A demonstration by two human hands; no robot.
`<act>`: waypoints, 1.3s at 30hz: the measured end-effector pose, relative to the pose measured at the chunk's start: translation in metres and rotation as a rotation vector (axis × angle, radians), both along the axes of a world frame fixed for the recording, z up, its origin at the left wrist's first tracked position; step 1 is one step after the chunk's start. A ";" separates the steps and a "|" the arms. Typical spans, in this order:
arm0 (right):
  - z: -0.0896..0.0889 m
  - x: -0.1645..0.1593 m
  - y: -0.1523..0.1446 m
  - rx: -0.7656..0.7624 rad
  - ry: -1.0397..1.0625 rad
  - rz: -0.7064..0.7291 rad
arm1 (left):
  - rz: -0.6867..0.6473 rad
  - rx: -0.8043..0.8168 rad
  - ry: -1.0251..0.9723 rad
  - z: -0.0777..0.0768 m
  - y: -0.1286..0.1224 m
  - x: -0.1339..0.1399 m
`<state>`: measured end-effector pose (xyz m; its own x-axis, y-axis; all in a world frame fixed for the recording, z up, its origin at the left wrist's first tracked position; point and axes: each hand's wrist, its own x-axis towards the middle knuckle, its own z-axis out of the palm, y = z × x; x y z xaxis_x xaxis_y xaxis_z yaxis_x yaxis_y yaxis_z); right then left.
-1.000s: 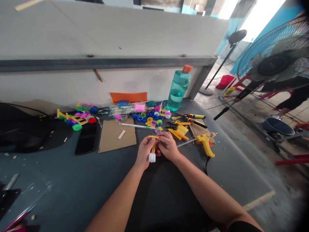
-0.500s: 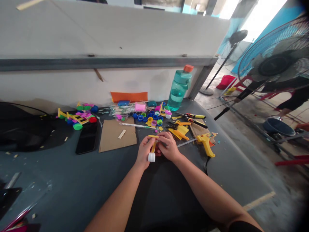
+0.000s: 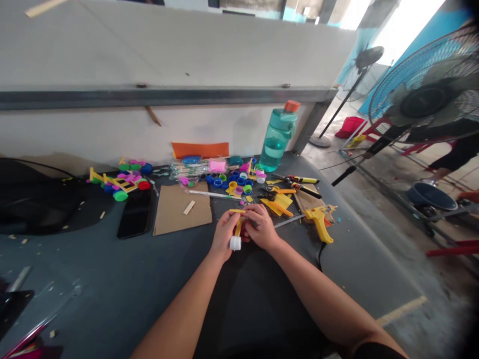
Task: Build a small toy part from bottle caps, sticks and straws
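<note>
Between my two hands is a small piece made of yellow strips (image 3: pixel 238 228), with a white bottle cap (image 3: pixel 235 243) at its near end. My left hand (image 3: pixel 223 233) is closed on its left side, and my right hand (image 3: pixel 261 227) pinches it from the right. One yellow strip lies crosswise at the fingertips. The fingers partly cover the piece, along with something red beneath it. Just beyond the hands lie several coloured bottle caps (image 3: pixel 232 185) and yellow sheet scraps (image 3: pixel 283 202). To the right is a yellow glue gun (image 3: pixel 319 224).
A cardboard sheet (image 3: pixel 175 219) with a pale stick and a black phone (image 3: pixel 134 214) lie left. Behind them sits a colourful cap-and-strip model (image 3: pixel 119 182). Pliers (image 3: pixel 305 188), a yellow-handled cutter (image 3: pixel 280 208) and a teal water bottle (image 3: pixel 276 142) stand or lie right. A fan (image 3: pixel 424 102) is beyond the table.
Almost nothing differs. Both hands keep the same hold, and the white cap has shifted only very slightly.
</note>
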<state>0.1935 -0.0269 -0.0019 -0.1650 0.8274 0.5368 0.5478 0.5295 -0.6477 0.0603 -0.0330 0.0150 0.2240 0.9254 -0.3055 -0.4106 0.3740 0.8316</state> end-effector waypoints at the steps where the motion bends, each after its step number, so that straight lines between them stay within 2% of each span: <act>1: 0.000 0.000 0.000 -0.008 0.001 -0.003 | -0.004 -0.002 0.003 0.000 0.000 0.000; 15: -0.003 -0.001 0.000 -0.016 0.004 -0.019 | -0.011 0.039 -0.002 0.000 -0.001 0.001; 25: -0.001 0.001 0.001 -0.017 0.037 -0.018 | -0.003 -0.027 -0.069 -0.001 0.002 -0.003; 34: 0.001 -0.008 -0.009 -0.190 0.211 -0.137 | 0.273 0.031 -0.077 -0.007 0.010 -0.004; 39: 0.004 -0.014 -0.017 -0.377 0.139 0.022 | 0.372 0.092 -0.078 -0.010 0.013 -0.008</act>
<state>0.1794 -0.0443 0.0019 -0.1317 0.9677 0.2150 0.4328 0.2513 -0.8658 0.0527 -0.0201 0.0050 -0.1125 0.9707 -0.2125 -0.5676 0.1128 0.8156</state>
